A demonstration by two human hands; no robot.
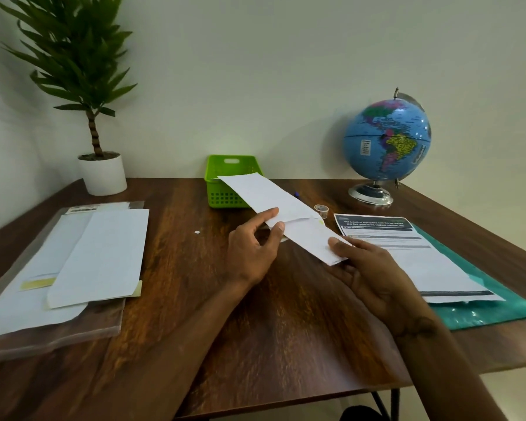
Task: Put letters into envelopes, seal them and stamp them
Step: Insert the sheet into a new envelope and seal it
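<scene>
Above the middle of the surface (286,314), the right hand (374,281) grasps the envelope (313,238) near its closed end, steadying it, while the left hand (252,250) pinches the letter (261,192) at the mouth, apparently feeding it in.

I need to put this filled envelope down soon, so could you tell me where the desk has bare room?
Bare wood lies between the envelope stack and the printed sheet, under your forearms, and between the plant pot and green basket. The left and right sides are crowded with paper.
</scene>
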